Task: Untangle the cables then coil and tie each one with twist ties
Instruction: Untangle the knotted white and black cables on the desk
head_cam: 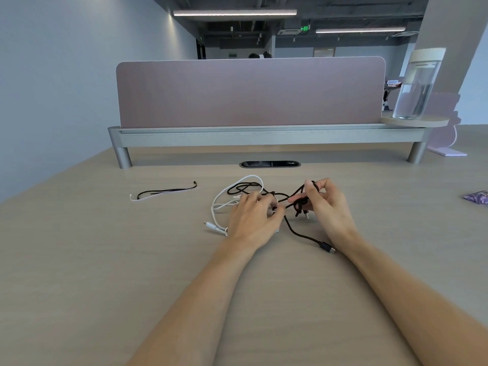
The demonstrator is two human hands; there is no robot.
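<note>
A black braided cable [298,231] and a white cable [218,204] lie tangled together in the middle of the desk. My left hand [253,220] rests on the tangle, fingers pinching the black cable near a knot. My right hand [326,204] is raised slightly and grips a bunched loop of the black cable. The black cable's plug [328,247] trails on the desk by my right wrist. The white cable's plug [211,225] lies left of my left hand. Two twist ties [163,192], one black and one white, lie apart at the left.
A pink divider panel [250,93] on a grey rail stands across the back of the desk [105,260]. A glass jar with a lid [417,85] stands on a round shelf at the right. A cable port [270,164] sits behind the tangle. A purple packet [476,198] lies far right.
</note>
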